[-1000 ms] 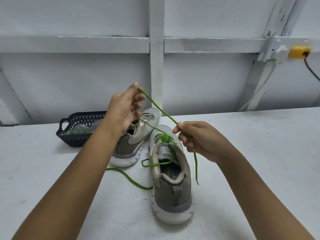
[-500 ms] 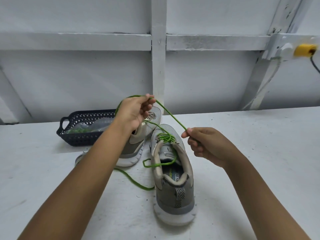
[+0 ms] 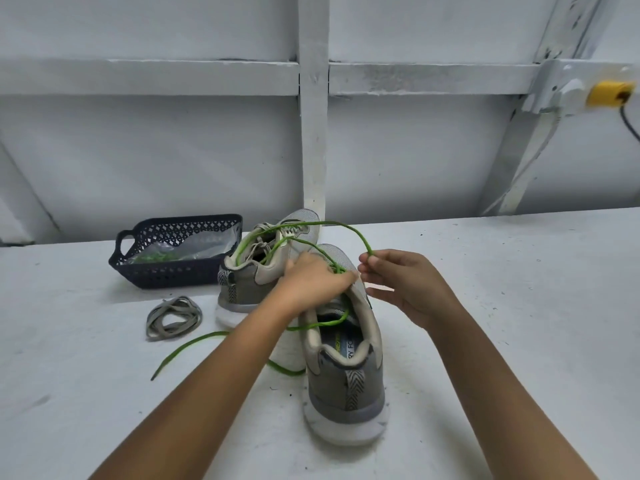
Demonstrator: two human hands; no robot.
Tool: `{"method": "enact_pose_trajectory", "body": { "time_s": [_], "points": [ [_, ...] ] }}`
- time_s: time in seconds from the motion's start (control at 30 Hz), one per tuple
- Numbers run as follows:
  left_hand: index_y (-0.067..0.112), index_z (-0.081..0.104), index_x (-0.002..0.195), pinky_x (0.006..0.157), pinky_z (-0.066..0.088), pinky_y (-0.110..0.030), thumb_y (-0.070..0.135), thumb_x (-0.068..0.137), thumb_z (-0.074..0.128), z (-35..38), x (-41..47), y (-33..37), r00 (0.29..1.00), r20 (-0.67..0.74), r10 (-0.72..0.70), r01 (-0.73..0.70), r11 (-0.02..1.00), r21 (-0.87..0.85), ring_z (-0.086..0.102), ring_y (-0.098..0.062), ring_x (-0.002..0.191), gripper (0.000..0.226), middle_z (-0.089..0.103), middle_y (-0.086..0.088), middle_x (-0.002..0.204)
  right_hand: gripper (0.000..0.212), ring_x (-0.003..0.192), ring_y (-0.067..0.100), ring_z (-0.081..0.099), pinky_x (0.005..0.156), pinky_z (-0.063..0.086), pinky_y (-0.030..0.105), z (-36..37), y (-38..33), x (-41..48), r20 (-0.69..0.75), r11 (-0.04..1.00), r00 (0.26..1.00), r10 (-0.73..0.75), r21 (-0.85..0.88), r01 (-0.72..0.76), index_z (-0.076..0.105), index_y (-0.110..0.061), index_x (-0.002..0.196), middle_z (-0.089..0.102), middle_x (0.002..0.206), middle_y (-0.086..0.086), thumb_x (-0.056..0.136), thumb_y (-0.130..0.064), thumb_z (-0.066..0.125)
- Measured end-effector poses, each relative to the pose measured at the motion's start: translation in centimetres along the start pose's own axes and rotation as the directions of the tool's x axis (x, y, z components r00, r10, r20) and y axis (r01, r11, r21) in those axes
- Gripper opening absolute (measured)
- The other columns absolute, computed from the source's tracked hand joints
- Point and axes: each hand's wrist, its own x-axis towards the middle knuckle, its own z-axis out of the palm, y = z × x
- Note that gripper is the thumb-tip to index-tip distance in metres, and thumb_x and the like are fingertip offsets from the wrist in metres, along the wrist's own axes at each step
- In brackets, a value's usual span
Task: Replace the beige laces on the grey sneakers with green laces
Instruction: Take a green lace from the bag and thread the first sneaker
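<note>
- White painted table (image 3: 519, 306): carries everything.
- Landmark: near grey mesh sneaker with beige collar and white sole (image 3: 346, 386), heel toward the camera.
- Second grey sneaker (image 3: 242, 282): just behind and left of the landmark. Whether they touch cannot be told, as the left forearm covers the gap.
- Dark blue lattice plastic basket (image 3: 166, 268): farther left and behind. It holds a clear bag with something green inside, too blurred to identify.
- Left hand (image 3: 311, 282): lies over the landmark's tongue and eyelets. The fingers hide the lacing, so its grip cannot be judged.
- Right hand (image 3: 408, 289): just right of the landmark's front. Thumb and forefinger pinch the thin green lace (image 3: 346, 225), which arcs back over the second sneaker.
- More green lace trails from the landmark's opening leftward over the table, partly hidden under the forearm.
- Coil of flat beige lace (image 3: 173, 317): left of the landmark, apart from it.
- Insole print: partly cut off by the collar.
</note>
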Motion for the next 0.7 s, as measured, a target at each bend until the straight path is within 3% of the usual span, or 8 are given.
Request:
{"method": "enact_pose_trajectory", "body": {
  "time_s": [0.07, 0.13, 0.2, 0.27, 0.33, 0.4, 0.57, 0.7],
  "points": [
    [0.004, 0.053, 0.063, 0.095, 0.035, -0.039, 0.044, 0.085, 0.052, 0.3, 0.2, -0.4, 0.999, 0.018, -0.035, 0.036, 0.994, -0.105, 0.047, -0.038, 0.114, 0.046, 0.053, -0.029, 0.116, 0.013, 0.073, 0.008, 0.051, 0.064, 0.047, 0.021, 0.5, 0.5, 0.4, -0.073, 0.997, 0.997, -0.024, -0.074, 0.019, 0.067, -0.012, 0.095, 0.059, 0.077, -0.004, 0.094, -0.011, 0.054],
    [0.003, 0.052, 0.076, 0.096, 0.039, -0.044, 0.044, 0.067, 0.053, 0.6, 0.2, -0.9, 0.996, 0.05, -0.074, 0.084, 0.963, -0.257, 0.048, -0.041, 0.115, 0.042, 0.051, -0.029, 0.119, 0.012, 0.073, 0.011, 0.049, 0.065, 0.046, 0.022, 0.9, 1.1, 0.8, -0.12, 0.998, 0.991, -0.05, -0.055, 0.043, 0.068, -0.013, 0.094, 0.058, 0.077, -0.004, 0.093, -0.01, 0.056],
    [0.013, 0.056, 0.077, 0.095, 0.046, -0.044, 0.035, 0.061, 0.055, 1.0, 0.0, -1.4, 0.991, 0.058, -0.118, 0.131, 0.86, -0.493, 0.055, -0.036, 0.108, 0.027, 0.059, -0.022, 0.111, 0.012, 0.072, 0.013, 0.052, 0.066, 0.048, 0.025, 1.3, 1.8, 1.1, -0.153, 0.997, 0.986, -0.069, 0.022, 0.073, 0.067, -0.012, 0.09, 0.06, 0.077, -0.001, 0.092, -0.006, 0.057],
    [0.012, 0.054, 0.076, 0.081, 0.049, -0.031, 0.01, 0.074, 0.059, 1.4, 0.1, -1.8, 0.989, 0.08, -0.124, 0.144, 0.685, -0.714, 0.058, -0.025, 0.091, 0.005, 0.06, -0.012, 0.093, 0.012, 0.071, 0.014, 0.056, 0.064, 0.051, 0.023, 1.7, 2.4, 1.2, -0.196, 0.993, 0.978, -0.074, 0.074, 0.09, 0.066, -0.01, 0.088, 0.061, 0.077, 0.002, 0.09, -0.002, 0.058],
    [0.006, 0.053, 0.085, 0.06, 0.045, -0.02, -0.01, 0.081, 0.05, 1.3, -0.1, -1.9, 0.991, 0.096, -0.094, 0.133, 0.563, -0.816, 0.052, -0.017, 0.072, 0.017, 0.051, -0.002, 0.077, 0.013, 0.071, 0.015, 0.057, 0.062, 0.052, 0.02, 1.9, 2.9, 1.4, -0.232, 0.99, 0.969, -0.085, 0.087, 0.107, 0.066, -0.01, 0.084, 0.062, 0.077, 0.004, 0.089, 0.0, 0.059],
    [0.003, 0.055, 0.085, 0.052, 0.042, -0.014, -0.016, 0.081, 0.046, 1.1, -0.3, -1.8, 0.995, 0.076, -0.068, 0.1, 0.532, -0.841, 0.048, -0.01, 0.067, 0.022, 0.045, 0.004, 0.074, 0.014, 0.068, 0.014, 0.058, 0.06, 0.052, 0.017, 2.1, 3.2, 1.5, -0.26, 0.989, 0.96, -0.103, 0.075, 0.127, 0.066, -0.01, 0.083, 0.063, 0.075, 0.005, 0.087, 0.001, 0.061],
    [0.001, 0.066, 0.083, 0.075, 0.043, -0.021, -0.018, 0.081, 0.046, 1.1, -0.3, -1.6, 0.995, 0.041, -0.09, 0.081, 0.506, -0.859, 0.048, -0.017, 0.109, 0.028, 0.054, 0.003, 0.093, 0.011, 0.06, 0.013, 0.058, 0.056, 0.05, 0.015, 2.4, 3.8, 1.7, -0.297, 0.986, 0.94, -0.164, -0.043, 0.159, 0.066, -0.012, 0.082, 0.066, 0.07, 0.005, 0.085, -0.001, 0.065],
    [0.007, 0.058, 0.113, 0.088, 0.04, -0.024, -0.017, 0.082, 0.046, 1.2, -0.2, -1.8, 0.996, 0.025, -0.085, 0.065, 0.52, -0.852, 0.046, -0.021, 0.124, 0.041, 0.05, -0.001, 0.107, 0.016, 0.067, 0.017, 0.062, 0.071, 0.054, 0.028, 2.4, 4.1, 1.7, -0.283, 0.979, 0.937, -0.203, -0.091, 0.185, 0.067, -0.018, 0.077, 0.069, 0.073, 0.004, 0.083, -0.002, 0.067]
  ]
}}
